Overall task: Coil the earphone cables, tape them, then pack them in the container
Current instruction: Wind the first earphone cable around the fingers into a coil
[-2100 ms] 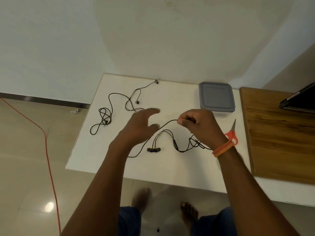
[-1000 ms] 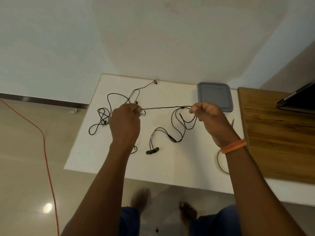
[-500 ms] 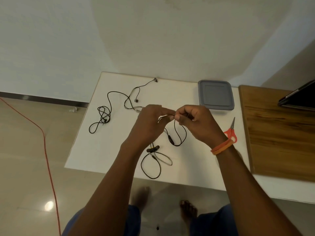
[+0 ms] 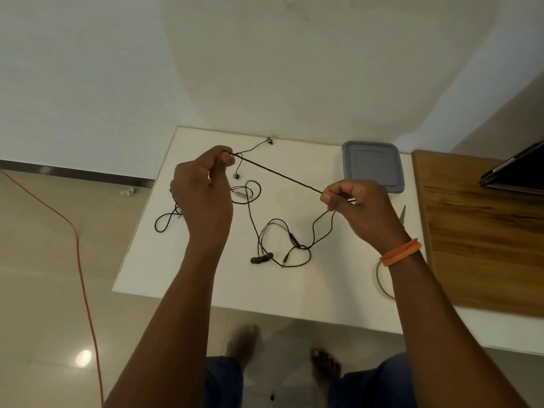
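White table (image 4: 206,278), grey container (image 4: 372,166) lidded. Left hand (image 4: 203,184) and right hand (image 4: 357,207), each grip pinched shut, hold earphone cable (image 4: 276,172) taut; trailing slack risks snagging the second cable (image 4: 164,223).

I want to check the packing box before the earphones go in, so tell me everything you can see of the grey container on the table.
The grey container is a squarish, shallow box with rounded corners, plastic by its look. A matching grey lid with a recessed centre panel closes it, so the contents cannot be seen. It sits flat near the far edge of the white table, beside the wooden board. No hand or cable touches it; the right hand is nearest.
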Demonstrator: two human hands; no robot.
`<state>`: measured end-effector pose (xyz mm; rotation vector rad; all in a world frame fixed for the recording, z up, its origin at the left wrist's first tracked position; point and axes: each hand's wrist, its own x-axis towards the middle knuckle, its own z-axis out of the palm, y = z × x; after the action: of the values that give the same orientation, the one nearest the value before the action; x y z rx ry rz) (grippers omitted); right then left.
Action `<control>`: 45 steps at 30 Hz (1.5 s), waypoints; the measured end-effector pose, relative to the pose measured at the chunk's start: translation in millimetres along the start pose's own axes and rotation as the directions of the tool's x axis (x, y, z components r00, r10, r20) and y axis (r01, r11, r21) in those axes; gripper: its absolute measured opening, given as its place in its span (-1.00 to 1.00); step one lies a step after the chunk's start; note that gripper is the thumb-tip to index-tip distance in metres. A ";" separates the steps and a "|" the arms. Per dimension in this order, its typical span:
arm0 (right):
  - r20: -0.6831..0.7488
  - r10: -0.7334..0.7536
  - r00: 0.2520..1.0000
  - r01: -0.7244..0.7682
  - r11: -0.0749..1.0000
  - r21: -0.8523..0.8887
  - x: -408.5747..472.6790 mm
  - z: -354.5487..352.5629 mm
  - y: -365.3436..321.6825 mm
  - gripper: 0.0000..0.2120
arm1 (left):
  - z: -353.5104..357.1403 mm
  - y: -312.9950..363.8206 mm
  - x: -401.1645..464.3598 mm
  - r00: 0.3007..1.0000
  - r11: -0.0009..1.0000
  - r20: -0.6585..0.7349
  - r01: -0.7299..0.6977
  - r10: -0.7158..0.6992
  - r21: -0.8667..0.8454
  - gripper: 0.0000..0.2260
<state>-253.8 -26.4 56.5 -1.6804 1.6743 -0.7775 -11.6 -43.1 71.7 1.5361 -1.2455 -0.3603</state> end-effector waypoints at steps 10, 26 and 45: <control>-0.109 0.025 0.994 -0.057 0.953 -0.299 0.3 3.7 6.9 -0.92 | 2.5 -10.8 -1.4 1.000 0.962 0.005 0.008 -0.010 0.274 -0.81; -0.189 -0.103 0.977 0.087 0.992 -0.094 -1.4 22.1 -11.4 -0.91 | 30.4 6.4 -35.5 0.739 0.917 0.658 -0.351 0.147 0.188 -0.65; -0.248 0.178 0.952 -0.278 0.843 -0.461 -5.3 7.9 3.0 -0.94 | 10.0 27.2 -9.9 0.982 0.998 0.187 -0.003 0.016 -0.066 -0.84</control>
<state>-249.6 -20.9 49.3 -1.7162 2.3158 -0.4271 -37.1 -36.8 87.4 1.4659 -1.3731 -0.5449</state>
